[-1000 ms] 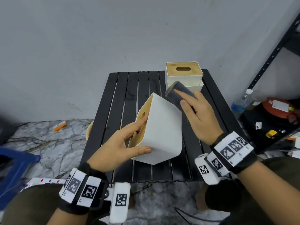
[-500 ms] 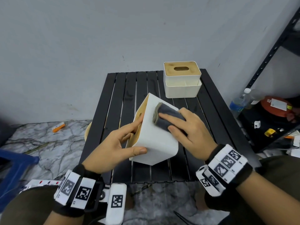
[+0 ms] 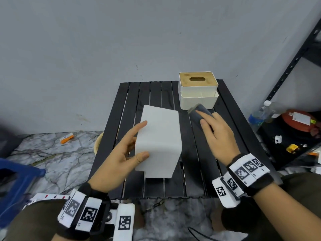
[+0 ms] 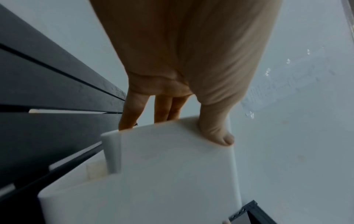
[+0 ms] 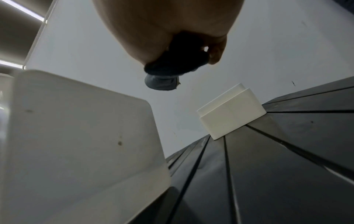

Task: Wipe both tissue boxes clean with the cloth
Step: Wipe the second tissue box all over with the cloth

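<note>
While the left hand (image 3: 119,153) clasps the near tissue box (image 3: 159,141), the right hand (image 3: 218,134) pinches the cloth (image 3: 199,112).

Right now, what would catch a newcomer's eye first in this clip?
The white tissue box, gripped by the left hand at the middle of the black slatted table, its plain sides facing the camera. To its right, the right hand holds a dark folded cloth clear of the box. A second tissue box with a wooden top stands at the table's far edge.
</note>
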